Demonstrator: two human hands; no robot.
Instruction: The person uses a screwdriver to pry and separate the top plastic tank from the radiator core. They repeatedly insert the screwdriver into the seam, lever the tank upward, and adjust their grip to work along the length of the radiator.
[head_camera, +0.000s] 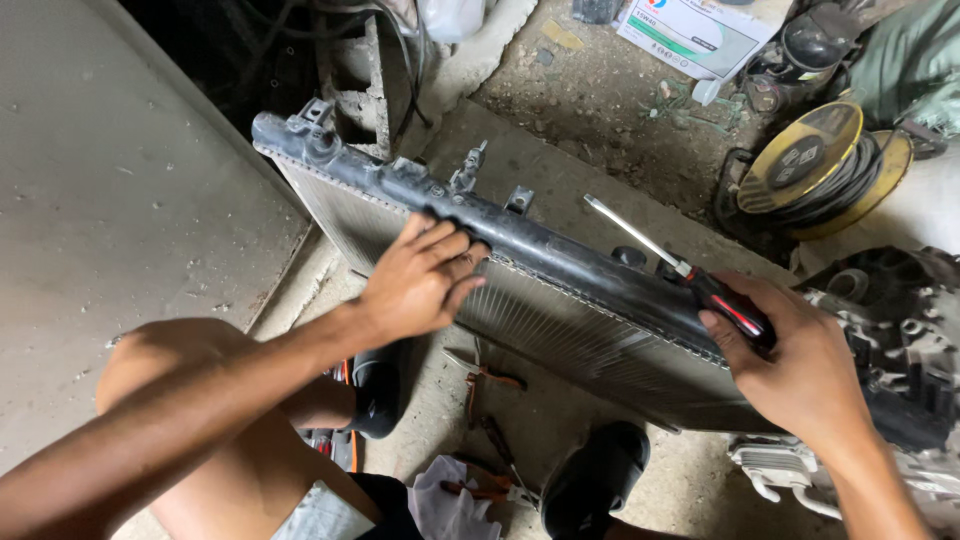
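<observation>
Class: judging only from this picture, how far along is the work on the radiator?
Done: the radiator is out and stands on the concrete floor, with pliers lying beside it. In hand: the left hand steadies the black top tank while the right hand holds a screwdriver at it. Left: the tank looks still seated on the core; no parts show removed.

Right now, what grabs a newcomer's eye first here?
The car radiator, standing on edge across the middle with its black top tank up. The left hand rests on that tank, and the right hand holds a red-and-black screwdriver against it. A yellow cable reel sits upper right.
</observation>
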